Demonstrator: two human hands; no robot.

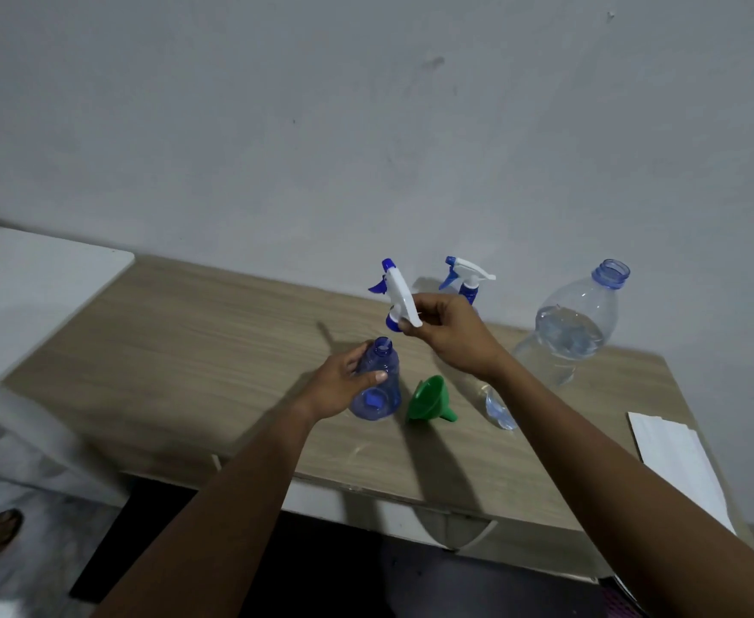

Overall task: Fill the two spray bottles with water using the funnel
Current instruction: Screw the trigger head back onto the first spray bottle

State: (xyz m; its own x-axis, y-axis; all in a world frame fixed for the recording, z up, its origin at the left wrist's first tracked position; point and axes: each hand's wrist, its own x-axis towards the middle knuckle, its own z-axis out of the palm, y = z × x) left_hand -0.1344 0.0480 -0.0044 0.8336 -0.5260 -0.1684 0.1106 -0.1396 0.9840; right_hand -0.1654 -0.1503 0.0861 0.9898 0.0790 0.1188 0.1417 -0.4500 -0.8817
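1. left hand (344,385) grips the open bottle (377,385) on the table (188,350).
2. right hand (451,332) pinches the sprayer (397,296) above it.
3. best next: set sprayer aside, seat funnel (431,399) in the neck.

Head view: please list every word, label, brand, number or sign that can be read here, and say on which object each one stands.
None can be read.
Spray bottle in the left hand: no print visible.
Spray head in the right hand: plain, no lettering.
Second spray bottle: no text visible.
Water bottle: no label.
Green funnel: no marking.
White sheet: looks blank.
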